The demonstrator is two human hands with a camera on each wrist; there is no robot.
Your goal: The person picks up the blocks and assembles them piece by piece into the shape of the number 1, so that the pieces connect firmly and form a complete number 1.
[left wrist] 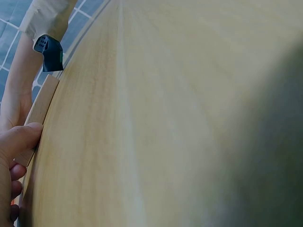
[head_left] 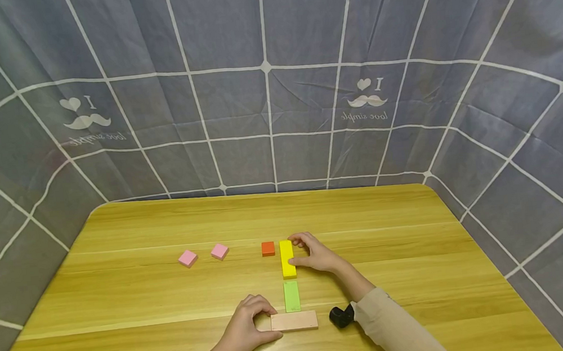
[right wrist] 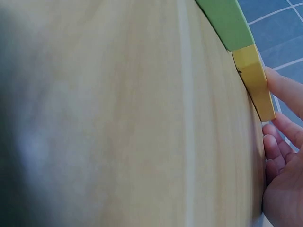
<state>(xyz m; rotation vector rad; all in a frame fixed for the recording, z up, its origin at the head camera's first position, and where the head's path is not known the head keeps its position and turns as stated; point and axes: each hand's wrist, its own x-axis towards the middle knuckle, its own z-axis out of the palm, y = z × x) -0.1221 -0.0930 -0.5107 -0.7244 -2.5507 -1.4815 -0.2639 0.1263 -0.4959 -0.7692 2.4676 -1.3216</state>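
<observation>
Near the table's front, my left hand (head_left: 245, 327) pinches the left end of a plain wooden block (head_left: 295, 321), with the thumb along its near side and fingers at its far side. The left wrist view shows the thumb lying against the same wooden block (left wrist: 42, 100). My right hand (head_left: 317, 254) is at the right side of a yellow block (head_left: 287, 259), thumb touching its edge and fingertips by its far right corner. In the right wrist view the yellow block (right wrist: 253, 78) lies end to end with a green block (right wrist: 228, 21). This green block (head_left: 291, 296) sits between the yellow and wooden ones.
A small orange-red square block (head_left: 267, 249) lies left of the yellow one. Two pink square blocks (head_left: 188, 258) are farther left. A black device (head_left: 342, 316) is at the right sleeve's cuff. Grey checked curtain (head_left: 234, 106) surrounds the wooden table (head_left: 136, 302).
</observation>
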